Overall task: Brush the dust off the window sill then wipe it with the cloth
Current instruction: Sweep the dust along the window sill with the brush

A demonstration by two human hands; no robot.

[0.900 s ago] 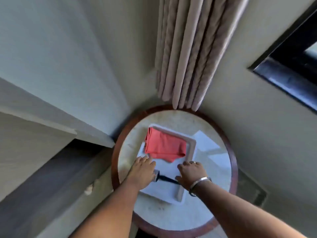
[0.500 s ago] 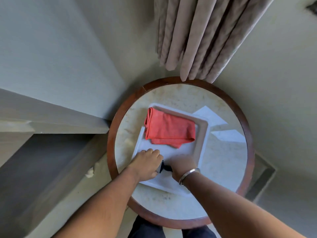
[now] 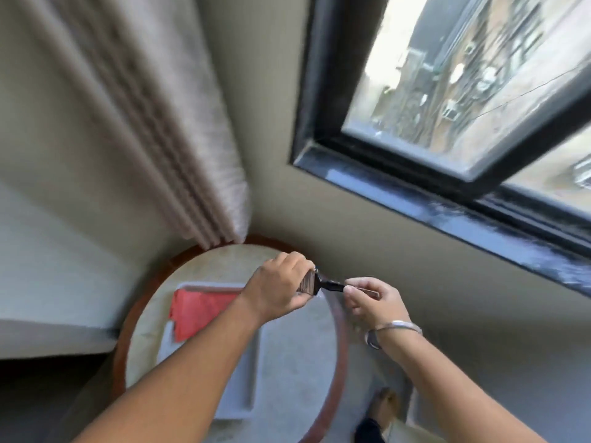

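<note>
In the head view, the brush had left the white tray where both hands had been bent over it half a second before; it was now lifted clear, held in the air over the far edge of the round table, between the tray and the wall below the window. The left hand was wrapped around the bristle end, fingers curled together over it, while the right hand pinched the tip of the dark handle between thumb and fingertips. So both hands were clamped on the brush, one at each end, and it looked as though the grip was being sorted out, probably handed over to the right.

The view itself had swung up from the table: the window sill, dark and streaked with pale dust, now ran above and to the right of the tray, well apart from the brush. The red cloth lay on the tray's far end as before, untouched, partly hidden by the left forearm. The curtain hung above the table's far rim.

Judging from this, pickup was done and no brushing had begun; the next move called for carrying the bristles up to the sill, with the cloth left for afterwards.
</note>
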